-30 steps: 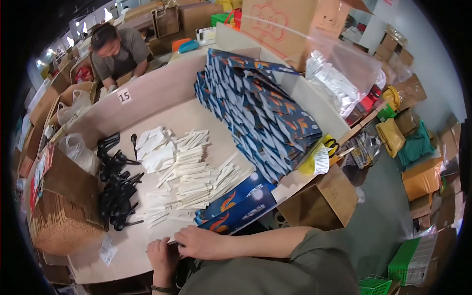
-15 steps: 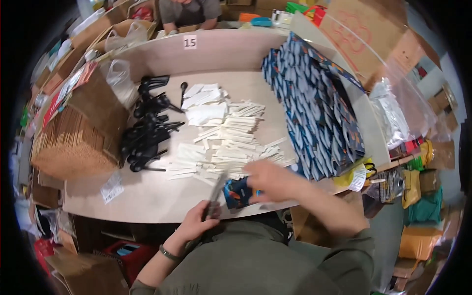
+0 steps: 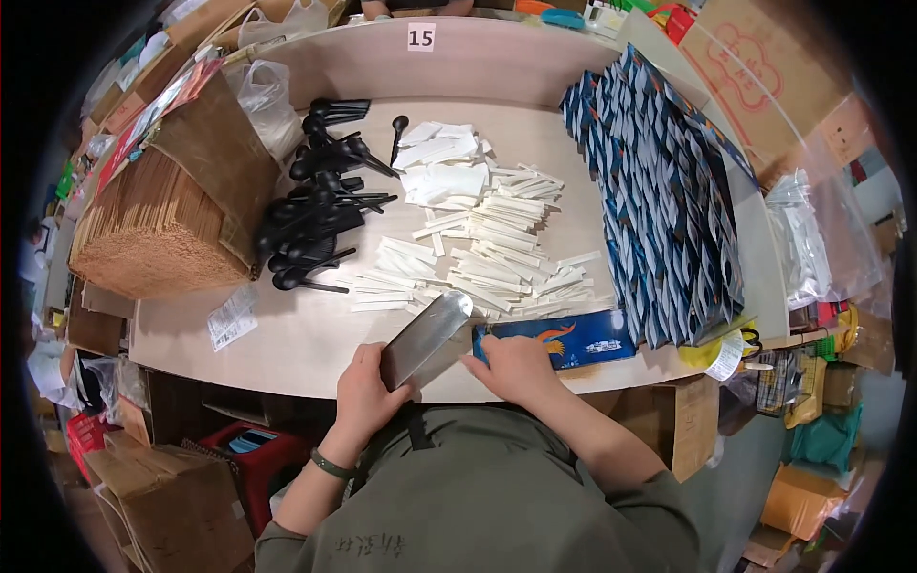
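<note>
L hand (image 3: 366,393) w/ silvery trough (image 3: 426,338) nr tbl edge (image 3: 277,374).

Pale worktop (image 3: 535,134), raised back and side panels, loaded left to right.
Left end: big upright block of brown flat sheets (image 3: 158,229), crumpled translucent plastic bag (image 3: 263,110) just behind it. Beside these, a heap of black scoops (image 3: 315,215), handles mostly rightward; one single scoop (image 3: 397,138) apart, near the white packets. Middle: flat white packets (image 3: 439,181) at back, slim off-white sticks (image 3: 497,234) spread in overlapping piles in front. Right: tight bank of blue packs (image 3: 659,210). Front edge: blue-and-orange pack (image 3: 592,341) lying flat; small printed clear wrapper (image 3: 234,317) front left.
</note>
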### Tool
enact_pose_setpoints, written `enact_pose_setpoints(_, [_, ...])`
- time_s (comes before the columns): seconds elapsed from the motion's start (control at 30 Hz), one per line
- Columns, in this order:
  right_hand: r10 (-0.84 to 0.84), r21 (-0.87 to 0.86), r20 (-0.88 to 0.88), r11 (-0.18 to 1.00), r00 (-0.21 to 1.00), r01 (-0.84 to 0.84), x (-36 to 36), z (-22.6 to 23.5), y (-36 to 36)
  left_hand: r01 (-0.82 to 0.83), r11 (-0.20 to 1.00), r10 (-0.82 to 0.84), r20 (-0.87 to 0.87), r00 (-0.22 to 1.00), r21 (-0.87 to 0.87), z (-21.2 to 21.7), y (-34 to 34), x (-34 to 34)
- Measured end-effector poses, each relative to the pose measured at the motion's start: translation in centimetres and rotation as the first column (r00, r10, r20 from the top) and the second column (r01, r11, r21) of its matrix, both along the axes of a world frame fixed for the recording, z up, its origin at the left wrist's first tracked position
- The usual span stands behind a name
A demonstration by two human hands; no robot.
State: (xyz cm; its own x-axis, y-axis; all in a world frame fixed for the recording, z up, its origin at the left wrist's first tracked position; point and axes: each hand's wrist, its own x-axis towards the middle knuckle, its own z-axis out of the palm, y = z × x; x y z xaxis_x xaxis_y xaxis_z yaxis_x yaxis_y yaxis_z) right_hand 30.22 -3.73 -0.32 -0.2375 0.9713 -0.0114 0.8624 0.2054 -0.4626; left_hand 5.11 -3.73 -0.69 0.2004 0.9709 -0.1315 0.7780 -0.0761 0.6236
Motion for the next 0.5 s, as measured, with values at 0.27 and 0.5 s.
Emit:
enact_pose_setpoints(0.27, [-0.152,-0.069,-0.045,0.986,0.987,0.149,-0.9,-1.9,0.7,0.262,0.963,-0.252,-0.139,0.958,0.056,1.6,-0.7,-1.8])
enact_pose_setpoints(0.5, [-0.034,-0.091,-0.275,0.996,0.961,0.010,-4.4,-0.8,0.6,0.491,0.871,-0.488,-0.109,0.866,0.001,2.5,3.0,-0.9])
